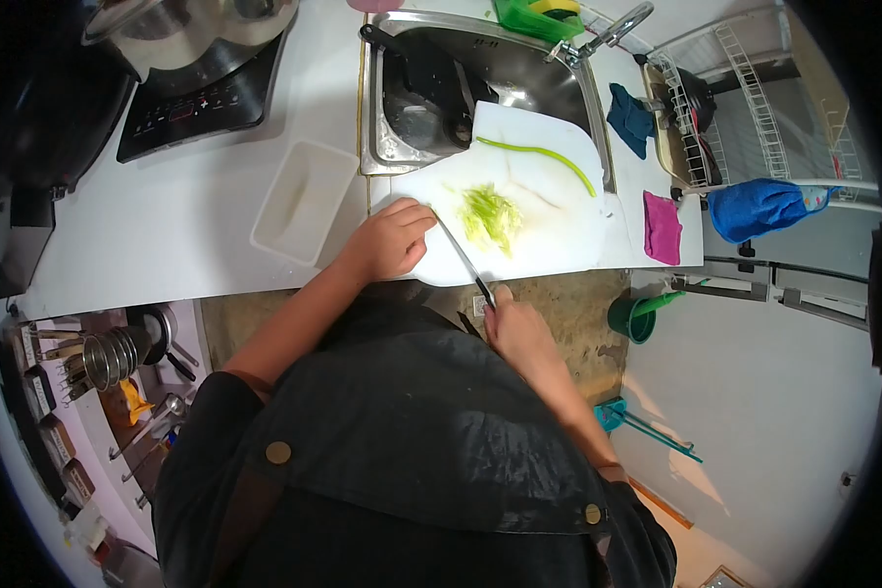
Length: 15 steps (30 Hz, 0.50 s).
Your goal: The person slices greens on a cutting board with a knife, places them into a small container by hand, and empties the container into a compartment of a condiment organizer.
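Chopped greens [492,218] in a loose pile mid-board, knife [461,257] just L of them.

R hand [519,328] closed round the knife handle, grip partly hidden; L hand [394,240] half-curled at the blade's tip by the board's edge, can't tell if it has hold of anything. Cutting board [559,235] laps over the sink [596,118], hiding a bit of it, w/ a long green stalk [544,153] along its far side; dark pan [426,83] in sink. Translucent tray [304,201] on L, contents unclear. Green basket [534,18] w/ yellow item, & pot [201,39] on hob [201,108], both cut off at top.
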Each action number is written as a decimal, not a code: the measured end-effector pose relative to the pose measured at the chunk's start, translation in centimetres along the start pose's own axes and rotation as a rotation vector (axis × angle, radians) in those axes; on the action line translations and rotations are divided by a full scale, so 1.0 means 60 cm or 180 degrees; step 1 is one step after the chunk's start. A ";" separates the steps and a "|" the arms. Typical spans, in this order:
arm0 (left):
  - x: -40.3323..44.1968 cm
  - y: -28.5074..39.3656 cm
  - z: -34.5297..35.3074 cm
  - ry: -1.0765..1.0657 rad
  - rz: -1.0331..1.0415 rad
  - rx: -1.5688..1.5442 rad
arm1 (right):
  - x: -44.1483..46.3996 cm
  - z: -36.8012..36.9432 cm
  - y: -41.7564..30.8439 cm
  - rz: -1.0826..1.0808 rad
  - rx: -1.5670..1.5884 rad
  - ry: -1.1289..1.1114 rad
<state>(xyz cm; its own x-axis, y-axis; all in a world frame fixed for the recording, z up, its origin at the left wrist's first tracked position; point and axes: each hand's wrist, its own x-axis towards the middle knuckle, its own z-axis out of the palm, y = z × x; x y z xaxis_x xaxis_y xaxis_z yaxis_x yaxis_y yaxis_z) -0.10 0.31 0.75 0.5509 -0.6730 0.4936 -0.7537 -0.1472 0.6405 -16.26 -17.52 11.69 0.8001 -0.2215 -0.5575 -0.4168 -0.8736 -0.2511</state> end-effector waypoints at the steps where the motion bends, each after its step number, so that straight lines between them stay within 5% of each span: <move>1: 0.002 0.002 -0.002 0.0004 0.0008 0.0062 | 0.011 0.001 -0.005 -0.0107 0.0111 0.0073; 15: 0.005 0.006 -0.008 0.0015 0.0007 -0.0034 | -0.052 -0.011 0.031 0.0224 0.0055 -0.0125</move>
<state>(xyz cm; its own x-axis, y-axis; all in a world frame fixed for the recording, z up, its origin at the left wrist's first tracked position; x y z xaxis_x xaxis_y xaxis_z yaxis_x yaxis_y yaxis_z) -0.04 0.40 1.38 0.5509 -0.6698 0.4979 -0.7512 -0.1380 0.6455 -19.22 -18.73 13.49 0.7511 -0.2646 -0.6049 -0.4791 -0.8488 -0.2236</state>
